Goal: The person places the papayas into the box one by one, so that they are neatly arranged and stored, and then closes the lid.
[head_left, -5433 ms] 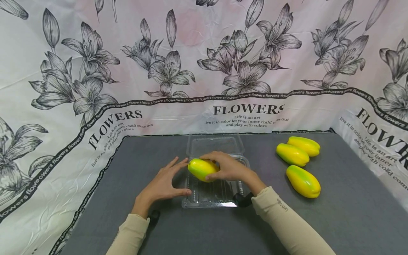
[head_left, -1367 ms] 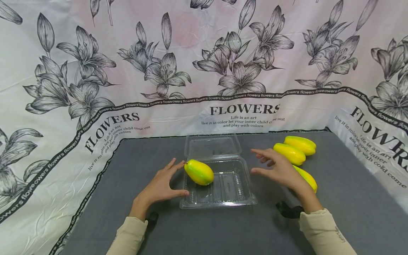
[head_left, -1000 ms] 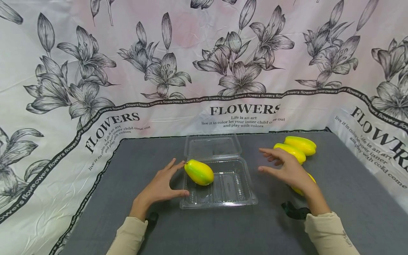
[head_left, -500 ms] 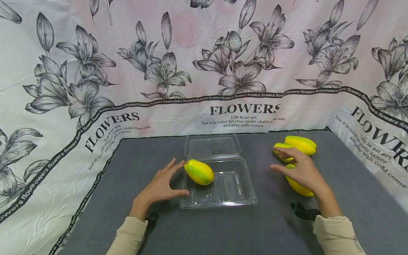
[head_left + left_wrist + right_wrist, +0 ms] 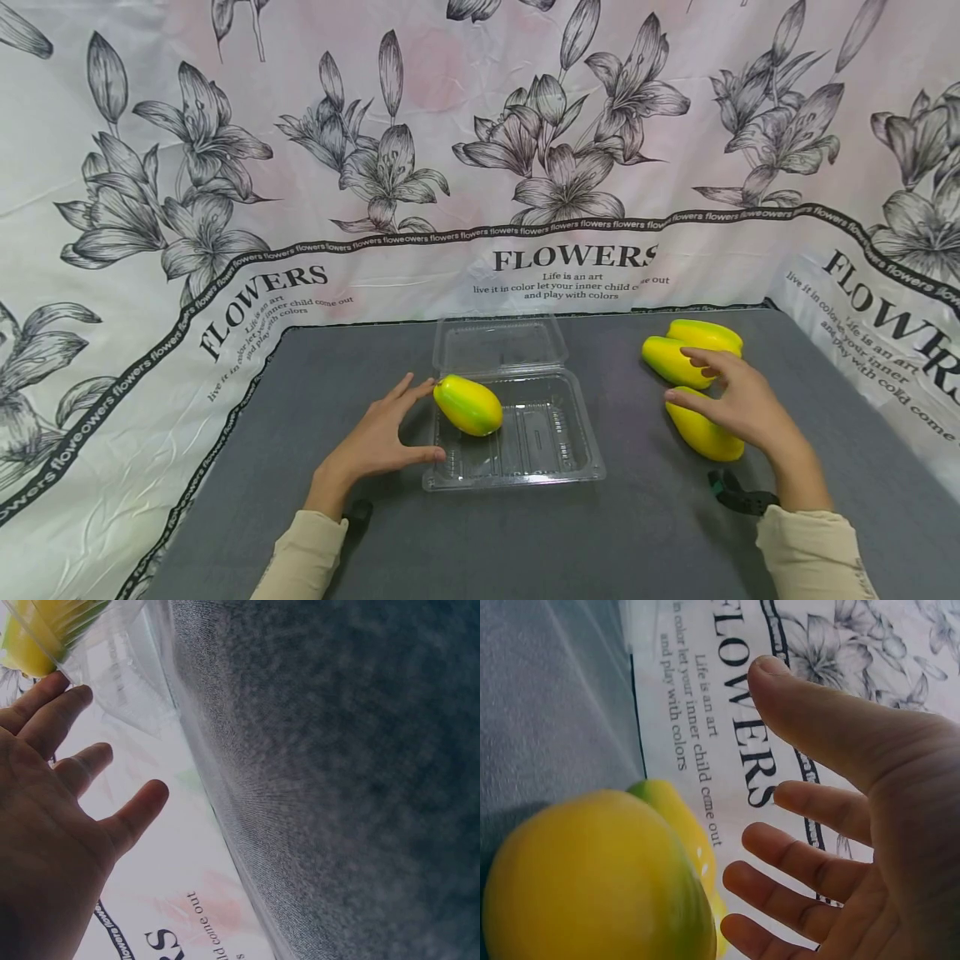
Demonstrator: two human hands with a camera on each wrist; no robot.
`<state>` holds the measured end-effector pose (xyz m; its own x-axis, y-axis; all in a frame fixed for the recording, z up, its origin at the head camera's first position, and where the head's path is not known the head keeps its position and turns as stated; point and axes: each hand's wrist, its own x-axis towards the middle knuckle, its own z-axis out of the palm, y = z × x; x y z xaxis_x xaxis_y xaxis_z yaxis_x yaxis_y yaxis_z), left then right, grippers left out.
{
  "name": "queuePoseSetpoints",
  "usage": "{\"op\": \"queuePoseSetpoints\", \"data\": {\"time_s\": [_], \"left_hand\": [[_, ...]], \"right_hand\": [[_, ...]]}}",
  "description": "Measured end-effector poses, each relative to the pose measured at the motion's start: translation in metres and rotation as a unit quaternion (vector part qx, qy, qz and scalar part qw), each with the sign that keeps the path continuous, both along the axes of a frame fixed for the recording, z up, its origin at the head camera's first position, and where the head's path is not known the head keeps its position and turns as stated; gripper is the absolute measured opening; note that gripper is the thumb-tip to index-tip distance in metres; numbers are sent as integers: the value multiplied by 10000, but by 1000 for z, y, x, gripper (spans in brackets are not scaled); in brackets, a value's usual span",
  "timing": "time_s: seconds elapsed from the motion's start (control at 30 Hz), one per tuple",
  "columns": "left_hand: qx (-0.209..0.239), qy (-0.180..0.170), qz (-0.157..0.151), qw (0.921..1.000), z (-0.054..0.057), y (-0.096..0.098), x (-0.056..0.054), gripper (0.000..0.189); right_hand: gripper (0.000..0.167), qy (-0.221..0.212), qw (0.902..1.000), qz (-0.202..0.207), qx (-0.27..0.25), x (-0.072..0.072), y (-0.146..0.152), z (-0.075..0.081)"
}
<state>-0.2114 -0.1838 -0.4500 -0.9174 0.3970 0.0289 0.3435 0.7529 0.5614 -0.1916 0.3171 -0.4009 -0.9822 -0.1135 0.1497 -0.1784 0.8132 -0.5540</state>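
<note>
A yellow-green papaya [image 5: 468, 406] lies in the left part of a clear plastic clamshell box [image 5: 551, 481], its lid [image 5: 500, 343] folded back behind it. At the box's left side my left hand [image 5: 378, 433] is spread, fingertips right at the edge near the papaya's tip; the left wrist view has these fingers [image 5: 67, 712] stretched out below the box's see-through wall. My right hand [image 5: 746, 408] hovers over the nearest papaya [image 5: 705, 437] on the right, thumb and fingers apart, holding nothing. In the right wrist view that papaya [image 5: 600, 877] sits below the spread fingers.
Two more papayas [image 5: 675, 362] lie side by side just behind the nearest one. Grey cloth [image 5: 390, 542] covers the table. A white flower-printed sheet [image 5: 420, 275] hangs along the back and sides. A dark strap [image 5: 738, 496] is on the right wrist.
Earlier my right hand set the papaya into the box and let go. Since then it has moved right, over the loose papayas. My left hand has stayed at the box's side.
</note>
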Motion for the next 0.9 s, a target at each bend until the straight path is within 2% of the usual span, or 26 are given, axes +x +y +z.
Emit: {"op": "queuePoseSetpoints", "data": {"time_s": [0.53, 0.9], "left_hand": [[7, -19, -18, 10000, 1, -1, 0, 105], [-21, -18, 0, 10000, -1, -1, 0, 105]], "right_hand": [[75, -412, 9984, 18, 385, 2, 21, -2], [81, -828, 9947, 148, 589, 2, 27, -5]]}}
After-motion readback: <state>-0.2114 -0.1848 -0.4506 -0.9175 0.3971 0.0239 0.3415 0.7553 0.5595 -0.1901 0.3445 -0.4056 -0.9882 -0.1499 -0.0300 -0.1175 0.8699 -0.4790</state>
